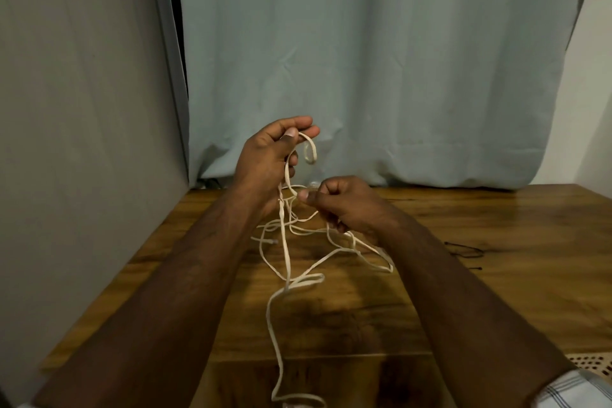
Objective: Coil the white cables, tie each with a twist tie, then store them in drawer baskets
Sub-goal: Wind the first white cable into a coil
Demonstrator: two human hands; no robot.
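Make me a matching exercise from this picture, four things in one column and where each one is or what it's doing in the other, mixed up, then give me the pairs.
Column one:
1. left hand
2. right hand
3. white cable
4. black twist ties

Column two:
A. lying on the wooden table, off to the right
B. raised, pinching a small loop
C. tangled, trailing from the hands onto the table
D. lower down, fingers curled round a strand

Pairs: 1-B, 2-D, 3-C, 4-A

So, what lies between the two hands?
In the head view, a short stretch of white cable runs from the left hand to the right hand.
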